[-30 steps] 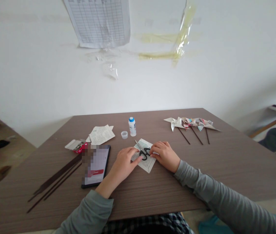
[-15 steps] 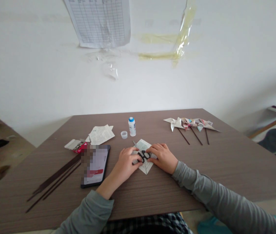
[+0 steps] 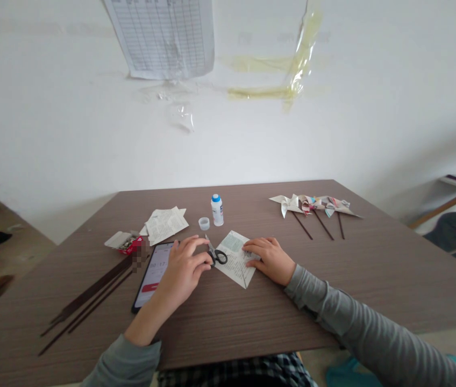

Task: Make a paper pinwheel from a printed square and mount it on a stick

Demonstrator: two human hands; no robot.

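My left hand (image 3: 187,266) has its thumb and fingertips closed around one handle loop of the black-handled scissors (image 3: 220,257). The blades point away from me, over the table just left of the paper. A printed paper square (image 3: 234,263) with diagonal crease lines lies flat, one corner towards me. On its right corner rests my right hand (image 3: 270,260), fingers bent and gripping that edge; the fingertips partly cover the paper. Behind the scissors stand a white glue bottle (image 3: 217,210) with a blue top and its loose clear cap (image 3: 204,223).
A phone (image 3: 147,285) lies partly under my left forearm. Left of it are dark thin sticks (image 3: 91,293) and a small red-and-white box (image 3: 125,243). More printed paper pieces (image 3: 166,224) lie behind. Three paper pinwheels on sticks (image 3: 312,205) lie at the back right.
My left hand has moved left with the scissors, off the middle of the paper, uncovering more of it. It now covers part of the phone. My right hand has stayed nearly still.
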